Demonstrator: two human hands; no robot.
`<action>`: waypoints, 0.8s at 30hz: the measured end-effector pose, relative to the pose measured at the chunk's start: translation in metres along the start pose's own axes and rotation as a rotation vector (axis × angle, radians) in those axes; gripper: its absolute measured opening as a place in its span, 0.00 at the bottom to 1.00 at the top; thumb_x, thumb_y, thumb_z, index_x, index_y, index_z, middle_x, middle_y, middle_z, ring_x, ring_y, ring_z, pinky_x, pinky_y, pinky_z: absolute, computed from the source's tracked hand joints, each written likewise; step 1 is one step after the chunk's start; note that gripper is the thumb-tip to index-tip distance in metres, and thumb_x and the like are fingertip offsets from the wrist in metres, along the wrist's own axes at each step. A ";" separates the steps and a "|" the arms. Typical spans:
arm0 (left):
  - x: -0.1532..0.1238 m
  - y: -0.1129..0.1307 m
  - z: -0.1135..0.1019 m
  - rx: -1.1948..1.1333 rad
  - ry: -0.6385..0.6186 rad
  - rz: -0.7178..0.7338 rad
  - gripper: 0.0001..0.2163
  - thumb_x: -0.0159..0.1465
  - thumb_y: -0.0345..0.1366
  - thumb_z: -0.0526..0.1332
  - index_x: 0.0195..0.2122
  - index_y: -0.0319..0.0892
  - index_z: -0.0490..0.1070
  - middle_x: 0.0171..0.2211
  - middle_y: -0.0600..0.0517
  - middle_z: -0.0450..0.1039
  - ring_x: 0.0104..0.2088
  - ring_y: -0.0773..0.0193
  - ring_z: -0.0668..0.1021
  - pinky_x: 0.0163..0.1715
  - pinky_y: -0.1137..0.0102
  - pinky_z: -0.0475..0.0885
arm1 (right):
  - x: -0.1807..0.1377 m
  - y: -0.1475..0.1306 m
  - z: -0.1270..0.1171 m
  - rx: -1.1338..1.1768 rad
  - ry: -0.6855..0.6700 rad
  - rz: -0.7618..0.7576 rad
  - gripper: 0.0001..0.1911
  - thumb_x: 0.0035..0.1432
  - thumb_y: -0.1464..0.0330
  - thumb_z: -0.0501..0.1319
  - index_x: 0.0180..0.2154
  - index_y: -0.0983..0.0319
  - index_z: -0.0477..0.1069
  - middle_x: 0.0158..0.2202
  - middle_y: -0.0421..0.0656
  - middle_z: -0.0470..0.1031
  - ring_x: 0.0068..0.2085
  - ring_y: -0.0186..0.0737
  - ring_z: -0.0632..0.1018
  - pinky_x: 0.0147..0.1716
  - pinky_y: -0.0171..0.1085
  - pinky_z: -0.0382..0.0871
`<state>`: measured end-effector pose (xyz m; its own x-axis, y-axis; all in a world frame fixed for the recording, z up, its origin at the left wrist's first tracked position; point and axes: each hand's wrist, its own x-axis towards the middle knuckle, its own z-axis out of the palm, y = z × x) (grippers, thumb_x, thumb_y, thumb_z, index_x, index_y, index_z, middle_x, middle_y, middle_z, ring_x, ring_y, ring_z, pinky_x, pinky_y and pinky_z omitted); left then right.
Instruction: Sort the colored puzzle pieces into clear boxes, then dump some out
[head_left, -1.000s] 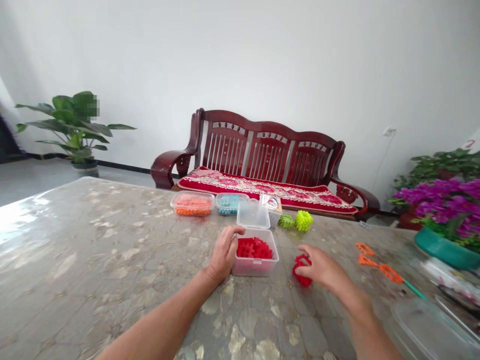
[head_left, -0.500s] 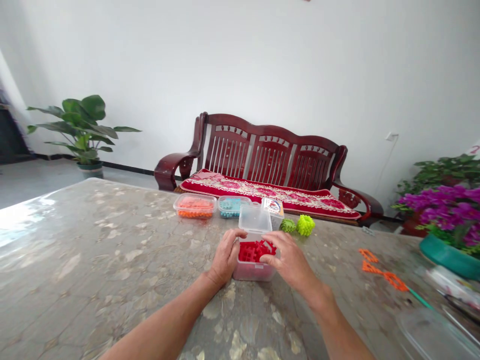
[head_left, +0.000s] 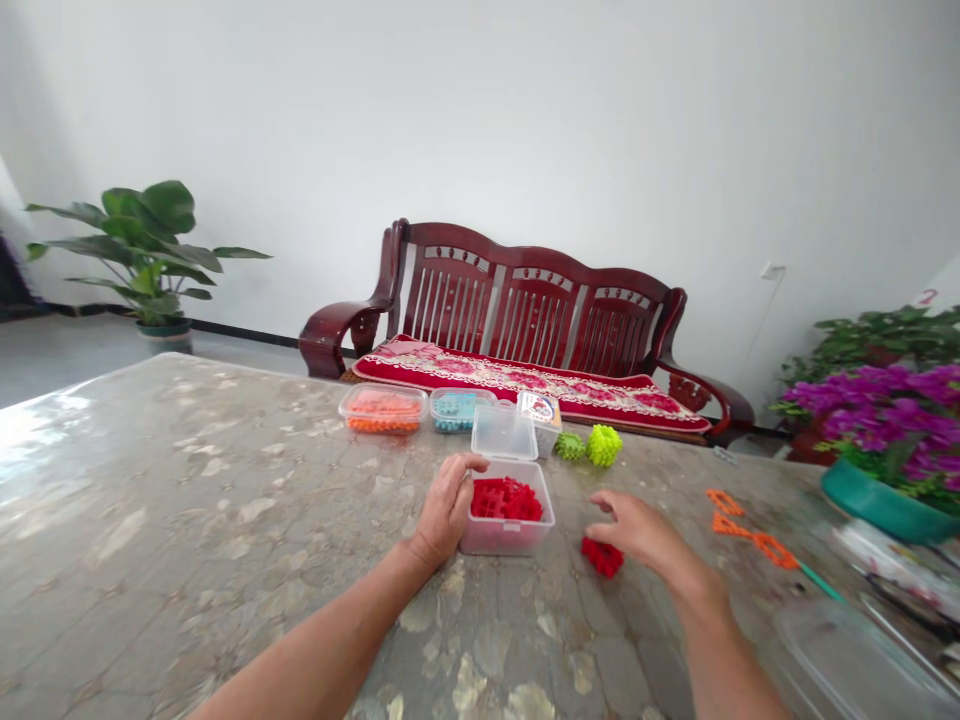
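Observation:
A clear plastic box point(head_left: 507, 540) with its lid flipped back stands in front of me, holding red interlocking plastic pieces point(head_left: 504, 498). My left hand point(head_left: 448, 508) grips the left wall of the box, fingers over the rim and thumb at the side. To the right of the box, a cluster of red interlocking pieces point(head_left: 602, 558) rests on the table. Just above it is my right hand point(head_left: 628, 524), thumb and fingers apart, nothing visibly held between them. Whether a finger still touches the cluster cannot be made out.
Behind the box stand containers of orange pieces point(head_left: 384, 410) and blue pieces point(head_left: 459, 411), a box with a label point(head_left: 541, 412), and two green knobbly balls point(head_left: 603, 445). Orange joined pieces on a green stick point(head_left: 774, 550), a clear lid point(head_left: 855, 650) and a flower pot point(head_left: 885, 500) are at right.
My right hand has moved from inside the box to the right, and a red cluster now sits on the table beneath it. My left hand has stayed on the box.

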<state>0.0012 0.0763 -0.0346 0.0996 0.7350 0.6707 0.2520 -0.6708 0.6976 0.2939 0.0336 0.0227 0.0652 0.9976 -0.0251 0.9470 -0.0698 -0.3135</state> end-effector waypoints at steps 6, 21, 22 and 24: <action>-0.001 -0.002 0.000 0.010 -0.014 0.001 0.12 0.67 0.29 0.46 0.43 0.43 0.69 0.41 0.48 0.72 0.46 0.58 0.73 0.49 0.62 0.68 | -0.007 -0.005 0.008 -0.240 -0.133 0.061 0.34 0.31 0.66 0.72 0.47 0.57 0.73 0.49 0.50 0.77 0.49 0.56 0.77 0.43 0.45 0.69; 0.001 0.004 -0.001 0.001 -0.001 -0.009 0.13 0.65 0.29 0.47 0.42 0.43 0.69 0.41 0.48 0.73 0.46 0.58 0.74 0.50 0.62 0.69 | -0.012 -0.026 -0.018 -0.019 0.202 -0.089 0.21 0.51 0.65 0.61 0.48 0.59 0.73 0.48 0.48 0.77 0.48 0.49 0.77 0.48 0.43 0.68; 0.001 0.005 -0.001 -0.002 -0.002 -0.008 0.12 0.65 0.29 0.47 0.42 0.43 0.69 0.41 0.48 0.73 0.46 0.58 0.74 0.50 0.61 0.69 | -0.014 -0.035 -0.022 0.042 0.255 -0.143 0.21 0.52 0.64 0.61 0.50 0.59 0.72 0.50 0.48 0.76 0.49 0.48 0.76 0.50 0.44 0.68; 0.001 0.005 -0.002 -0.005 -0.003 -0.008 0.12 0.65 0.30 0.47 0.42 0.43 0.69 0.41 0.48 0.73 0.46 0.58 0.74 0.49 0.61 0.69 | -0.017 -0.055 -0.028 0.151 0.329 -0.270 0.22 0.54 0.63 0.61 0.52 0.59 0.71 0.53 0.48 0.74 0.52 0.47 0.75 0.53 0.44 0.67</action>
<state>0.0011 0.0733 -0.0300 0.1007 0.7409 0.6640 0.2480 -0.6650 0.7045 0.2498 0.0202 0.0671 -0.0583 0.9263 0.3723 0.8890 0.2179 -0.4028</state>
